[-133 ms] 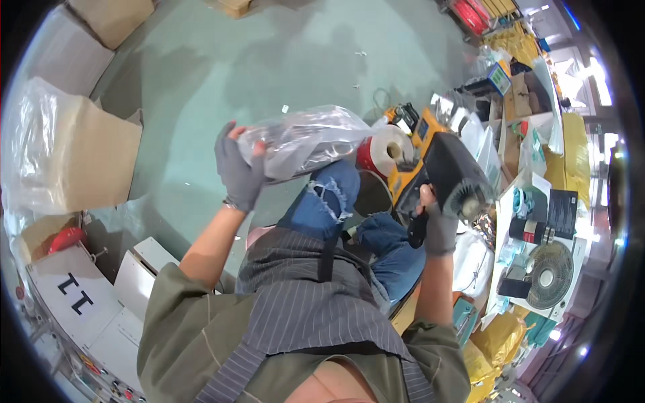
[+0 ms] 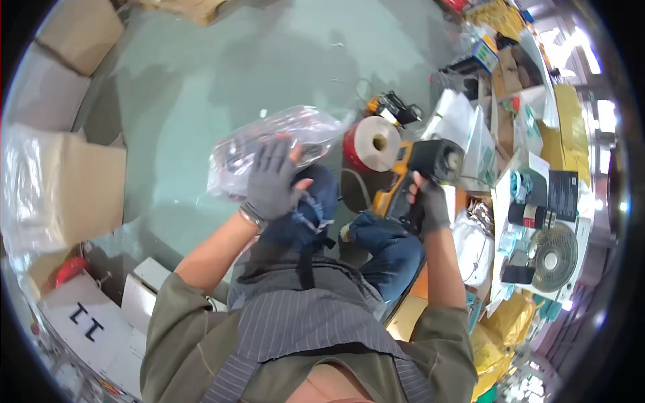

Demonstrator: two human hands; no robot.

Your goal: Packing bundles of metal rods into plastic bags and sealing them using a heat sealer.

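A clear plastic-wrapped package (image 2: 232,158) lies in front of my left knee, its contents blurred by the shiny film. My left hand (image 2: 272,178), in a grey glove with bare fingertips, rests against its near side with fingers stretched and thumb apart. In my right hand (image 2: 433,201), also gloved, is a yellow-and-black power tool (image 2: 430,158) with a round vented end, gripped by its handle. The tool is held above my right knee, its vented end facing right. Between package and tool stands a thick red-and-white roll (image 2: 369,144) with a hollow core.
Another yellow-and-black tool (image 2: 396,107) lies on the floor beyond the roll. Cardboard boxes (image 2: 94,191) stand at left, above a white cabinet (image 2: 87,322). To my right, a crowded bench carries a fan (image 2: 552,258) and a black cylinder (image 2: 527,215).
My left hand has moved right across the package, its fingers now flat against it. The power tool has turned in my right hand, its vented end swinging up and away from me.
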